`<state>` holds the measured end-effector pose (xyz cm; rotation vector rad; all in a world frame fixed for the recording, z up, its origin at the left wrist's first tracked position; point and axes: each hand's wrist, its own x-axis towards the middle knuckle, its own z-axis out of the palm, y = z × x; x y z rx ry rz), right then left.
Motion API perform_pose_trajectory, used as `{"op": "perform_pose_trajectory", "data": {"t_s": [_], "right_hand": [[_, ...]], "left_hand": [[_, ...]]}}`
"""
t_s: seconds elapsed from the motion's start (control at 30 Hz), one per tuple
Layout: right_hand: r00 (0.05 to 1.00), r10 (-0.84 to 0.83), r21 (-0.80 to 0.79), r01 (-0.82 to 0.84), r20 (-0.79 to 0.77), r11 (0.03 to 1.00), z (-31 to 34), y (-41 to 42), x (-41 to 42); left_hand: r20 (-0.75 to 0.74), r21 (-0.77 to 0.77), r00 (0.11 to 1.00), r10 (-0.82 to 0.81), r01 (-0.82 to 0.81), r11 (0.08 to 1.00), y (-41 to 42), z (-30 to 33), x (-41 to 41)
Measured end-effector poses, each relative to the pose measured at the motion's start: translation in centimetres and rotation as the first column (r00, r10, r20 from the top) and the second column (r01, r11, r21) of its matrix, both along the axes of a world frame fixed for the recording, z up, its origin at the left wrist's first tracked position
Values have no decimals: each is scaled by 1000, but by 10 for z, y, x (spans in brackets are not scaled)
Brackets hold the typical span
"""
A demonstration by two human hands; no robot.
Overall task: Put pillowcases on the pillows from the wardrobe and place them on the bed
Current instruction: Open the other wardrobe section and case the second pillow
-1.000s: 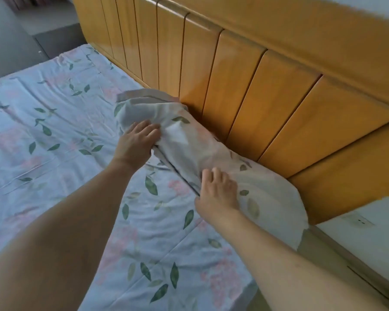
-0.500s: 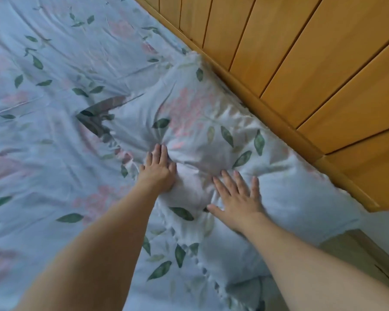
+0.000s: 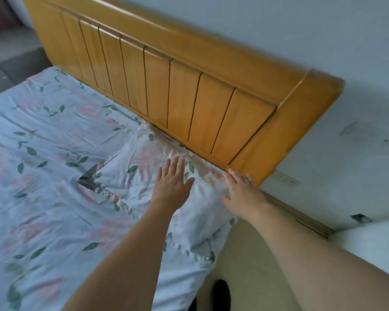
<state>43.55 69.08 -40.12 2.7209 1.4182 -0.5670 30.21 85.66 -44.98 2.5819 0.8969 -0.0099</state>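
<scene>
A pillow (image 3: pixel 130 176) in a pale blue floral pillowcase lies flat at the head of the bed (image 3: pixel 43 153), against the foot of the wooden headboard (image 3: pixel 177 97). The sheet has the same flower and leaf print. My left hand (image 3: pixel 172 185) hovers or rests flat on the pillow's middle with fingers spread. At the pillow's right end, close to the headboard's lower corner, my right hand (image 3: pixel 243 191) is flat too, fingers apart. Neither hand holds anything.
A white wall (image 3: pixel 323 52) runs behind the headboard, with a skirting board (image 3: pixel 301 218) along the yellowish floor (image 3: pixel 252 265) right of the bed. A dark shoe (image 3: pixel 220 295) shows at the bottom edge. Grey furniture (image 3: pixel 14 63) stands beyond the bed's far left corner.
The pillow went from being handled against the headboard to lying flat. My hands pressed it down, then opened and shifted right along it. My view pulled back and up.
</scene>
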Motion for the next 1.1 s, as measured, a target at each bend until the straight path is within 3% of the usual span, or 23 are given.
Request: {"op": "perform_pose_trajectory", "data": {"t_s": [0.23,0.43,0.6,0.7,0.77,0.83,1.0,1.1], "right_hand": [[965,-249,205,228,82,952,119,-129,25],[871,-474,339,411,129,847,183,-256,57],[771,-622,394,533,140,749,224,-363,78],[702,-701,440,594,124,673,243,-424,86],[640,-765,466,659,63,590,254,-463,90],[560,-827,492,734,-47,469,264,-498,96],[343,-876,530,839,-339,124,288,-562,114],[256,-861,524,851,-440,-15,297,-585,121]], "left_hand": [[99,114,938,-331,320,940,-99,120,77],[176,256,800,-573,525,812,-211,191,160],[238,310,679,-694,624,717,-319,235,215],[340,202,646,-683,659,724,-387,267,243],[441,118,590,-676,709,695,-432,293,260],[482,137,486,-729,780,610,-471,320,275],[444,222,257,-858,896,384,-553,382,321],[414,252,127,-901,936,248,-599,408,342]]}}
